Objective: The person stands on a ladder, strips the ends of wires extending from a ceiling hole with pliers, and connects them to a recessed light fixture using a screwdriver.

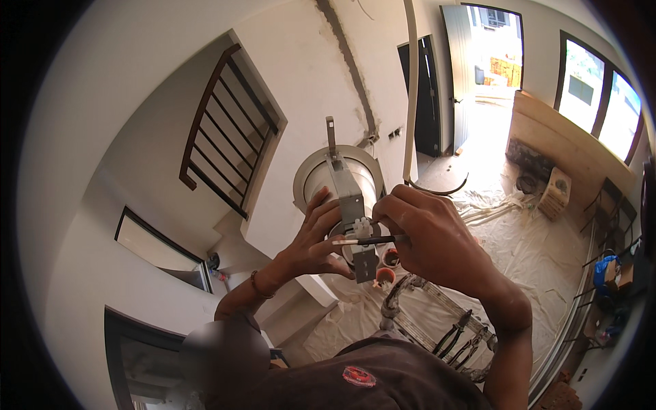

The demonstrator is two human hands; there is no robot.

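Note:
In front of me is a round light fixture (pixel 307 179) with a pale rim and a long grey metal bracket (pixel 351 205) across it. My left hand (pixel 311 239) is closed around the bracket's left side, fingers above and thumb below. A small white terminal block (pixel 361 227) sits on the bracket. My right hand (pixel 427 232) is at the bracket's right side, fingertips pinched close to the terminal block. Held in its fingers is a slim black rod with a pale tip (pixel 369 240), pointing left across the bracket; its exact kind is unclear. The right fingertips' grip is partly hidden.
Below me stands a ladder (pixel 408 326) with pliers (pixel 454 331) on it. A pale conduit (pixel 411 89) hangs down at the right, with a dark cable end (pixel 444 193). Sheeting (pixel 547 253) covers the floor; a cardboard box (pixel 555 195) and small reddish pots (pixel 385 276) stand there.

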